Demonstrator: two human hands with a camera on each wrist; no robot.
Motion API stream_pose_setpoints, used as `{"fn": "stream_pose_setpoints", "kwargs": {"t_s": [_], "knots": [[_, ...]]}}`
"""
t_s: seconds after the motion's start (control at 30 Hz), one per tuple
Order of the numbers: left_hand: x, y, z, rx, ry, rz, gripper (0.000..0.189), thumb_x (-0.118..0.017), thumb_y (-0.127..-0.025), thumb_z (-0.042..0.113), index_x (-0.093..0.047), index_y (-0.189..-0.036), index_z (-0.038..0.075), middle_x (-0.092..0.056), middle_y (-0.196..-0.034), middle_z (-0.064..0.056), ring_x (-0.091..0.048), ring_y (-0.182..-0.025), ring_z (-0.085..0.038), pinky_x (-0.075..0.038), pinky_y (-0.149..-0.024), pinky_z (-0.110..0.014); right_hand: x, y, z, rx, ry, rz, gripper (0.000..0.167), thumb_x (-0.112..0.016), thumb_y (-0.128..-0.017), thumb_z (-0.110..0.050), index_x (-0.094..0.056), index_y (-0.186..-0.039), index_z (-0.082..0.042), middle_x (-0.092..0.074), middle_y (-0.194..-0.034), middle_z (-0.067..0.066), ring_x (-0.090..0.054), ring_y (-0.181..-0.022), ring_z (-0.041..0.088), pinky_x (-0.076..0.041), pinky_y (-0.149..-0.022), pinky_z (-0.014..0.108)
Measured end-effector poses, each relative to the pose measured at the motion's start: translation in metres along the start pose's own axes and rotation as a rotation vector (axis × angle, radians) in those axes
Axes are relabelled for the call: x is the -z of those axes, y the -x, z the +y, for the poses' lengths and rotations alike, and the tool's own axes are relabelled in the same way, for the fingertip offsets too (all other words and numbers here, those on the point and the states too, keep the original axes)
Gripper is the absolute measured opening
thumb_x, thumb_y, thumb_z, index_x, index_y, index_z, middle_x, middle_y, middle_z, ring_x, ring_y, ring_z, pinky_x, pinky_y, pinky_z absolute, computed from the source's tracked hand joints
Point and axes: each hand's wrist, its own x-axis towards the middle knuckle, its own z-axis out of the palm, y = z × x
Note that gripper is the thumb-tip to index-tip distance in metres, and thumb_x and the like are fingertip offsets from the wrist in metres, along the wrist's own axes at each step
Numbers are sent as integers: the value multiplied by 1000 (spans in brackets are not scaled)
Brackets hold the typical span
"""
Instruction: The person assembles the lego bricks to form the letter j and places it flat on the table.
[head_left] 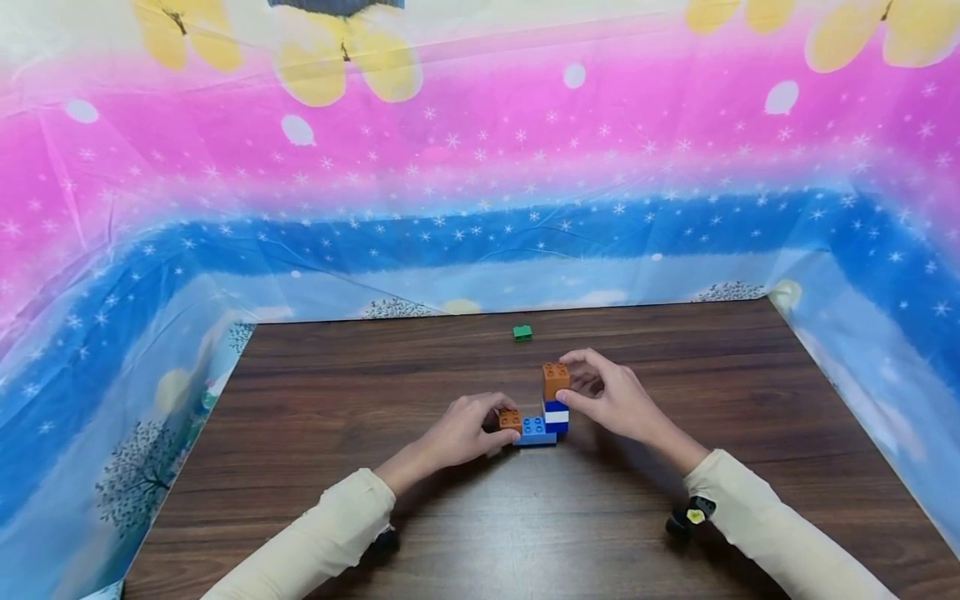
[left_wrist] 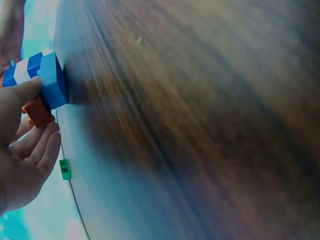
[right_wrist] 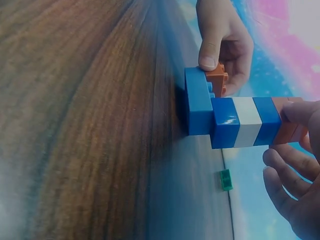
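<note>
A light blue building brick (head_left: 534, 430) lies flat on the table. At its right end rises a stack of a blue, a white (right_wrist: 247, 117) and a blue brick (right_wrist: 266, 121), topped by an orange section (head_left: 556, 382). My right hand (head_left: 617, 402) holds that orange top between thumb and fingers. An orange brick (head_left: 510, 418) sits at the light blue brick's left end, pinched by my left hand (head_left: 461, 432); in the left wrist view its thumb also lies by the light blue brick. Studs show on the light blue brick between both sides.
A small green brick (head_left: 522, 332) lies near the back edge of the dark wooden table (head_left: 337, 358). A printed cloth (head_left: 480, 167) in pink and blue hangs behind the table and along its sides.
</note>
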Motion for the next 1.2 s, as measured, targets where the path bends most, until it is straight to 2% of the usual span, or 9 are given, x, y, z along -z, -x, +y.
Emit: {"fn": "stream_pose_setpoints", "kwargs": {"t_s": [0.23,0.43,0.7,0.93,1.2], "knots": [[0,-1,-4,-34,-21,44,37,-72,-97,34,-70,-126,11,-65,-103,3,-61,-85,-7,-51,-72,-26,-1,-12,4,-48,-49,3,44,-77,-94,-33,-64,-132,-16,-73,-105,1,-69,-90,14,-56,-77,37],[1,-4,-6,-18,-14,47,38,-72,-97,35,-69,-126,11,-65,-105,1,-62,-86,-8,-52,-73,-27,-3,-22,8,-85,-81,13,44,-77,-93,-32,-64,-132,-16,-72,-115,3,-69,-92,16,-57,-81,41],[4,-8,-10,6,37,40,31,-70,-98,35,-69,-121,14,-72,-110,-2,-69,-93,-11,-56,-82,-32,-6,-29,19,-97,-91,14,42,-74,-95,-38,-65,-131,-19,-72,-118,0,-69,-96,16,-56,-82,42],[4,-11,-14,13,81,41,27,-68,-100,34,-71,-119,15,-74,-107,0,-69,-91,-9,-56,-80,-29,-9,-36,26,-131,-59,6,44,-72,-95,-44,-66,-132,-20,-70,-125,3,-70,-97,19,-57,-80,42],[1,-12,-17,36,102,59,23,-67,-101,33,-73,-115,16,-73,-98,5,-66,-86,-6,-55,-77,-27,-15,-44,35,-183,-96,-14,44,-73,-95,-39,-67,-132,-16,-70,-126,9,-72,-100,25,-57,-75,40]]}}
